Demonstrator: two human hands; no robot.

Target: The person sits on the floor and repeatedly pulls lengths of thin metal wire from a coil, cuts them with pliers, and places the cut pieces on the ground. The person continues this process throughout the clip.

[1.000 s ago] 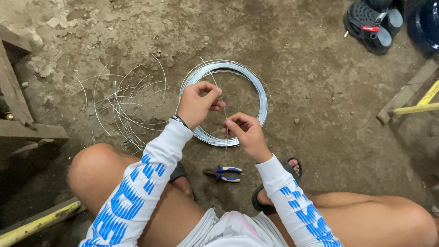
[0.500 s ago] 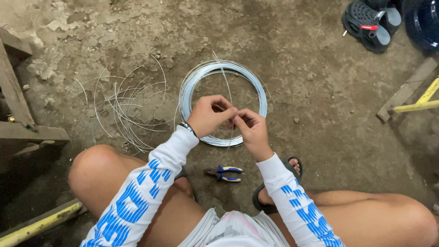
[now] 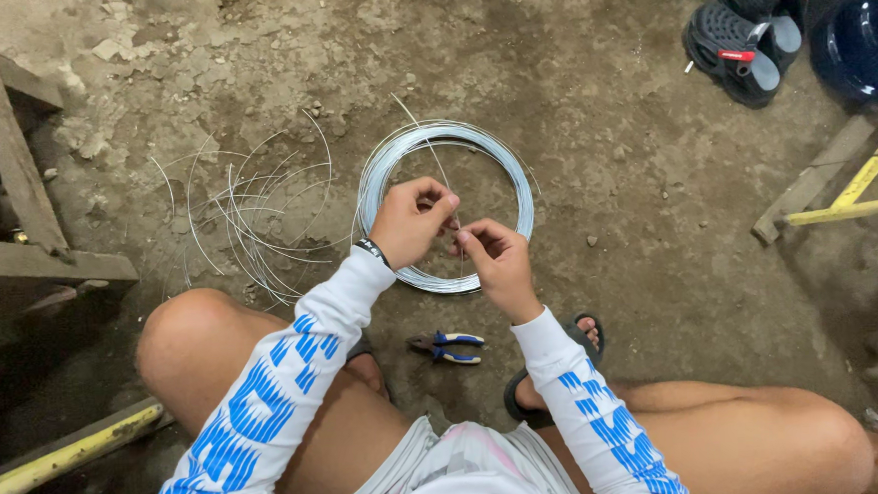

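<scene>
A: Head view first. What could go wrong here?

B: The wire (image 3: 446, 181) is thin and springy, and both hands pinch it close together above the coil (image 3: 446, 207) on the floor. If either pinch slips, I'd judge the free end, which sticks up past the far side of the coil, could whip back toward the fingers or the face. The cut end looks sharp enough to prick a fingertip.

A: Anything underfoot?

B: Loose cut wires (image 3: 247, 222) lie fanned on the dirt left of the coil, near the left knee. A bare leg or sandalled foot shifting that way could snag on them. The pliers (image 3: 446, 347) lie between the feet, on the near side of the coil, easy to step on.

A: Now the hands.

B: The left hand (image 3: 408, 222) is curled, thumb and fingers closed on the wire, wrist bent down over the coil's near left part. The right hand (image 3: 498, 259) sits just beside it, almost touching, fingertips pinching the same strand, palm turned toward the left hand. Both forearms angle inward from the knees.

A: And the wire runs where?

B: From the two pinches up across the coil's opening; whether it joins the coil I cannot tell.
</scene>
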